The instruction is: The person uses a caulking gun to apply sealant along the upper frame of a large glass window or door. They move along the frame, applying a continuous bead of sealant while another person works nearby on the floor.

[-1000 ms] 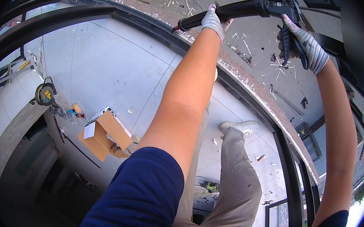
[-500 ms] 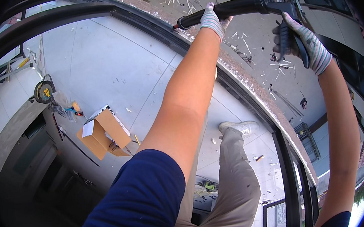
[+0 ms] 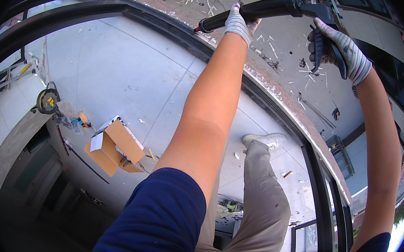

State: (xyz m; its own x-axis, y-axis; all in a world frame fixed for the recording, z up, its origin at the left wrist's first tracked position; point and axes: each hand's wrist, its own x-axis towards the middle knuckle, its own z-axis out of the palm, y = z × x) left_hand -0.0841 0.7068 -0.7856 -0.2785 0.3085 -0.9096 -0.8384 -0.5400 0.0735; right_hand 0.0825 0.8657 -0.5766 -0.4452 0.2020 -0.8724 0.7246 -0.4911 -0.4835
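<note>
In the head view, the striped-gloved left grip (image 3: 240, 23) clasped the long black tubular caulking gun (image 3: 271, 8), the striped-gloved right grip (image 3: 345, 46) curled around its black lever handle (image 3: 340, 63), and its reddish tip (image 3: 197, 29) sat beside the black frame rail (image 3: 159, 23)

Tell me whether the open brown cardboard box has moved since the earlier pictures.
No; the open brown cardboard box keeps its place against the pale, seamed floor.

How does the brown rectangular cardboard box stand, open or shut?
Open: the box has its flaps spread apart, with part of its inside showing.
</note>
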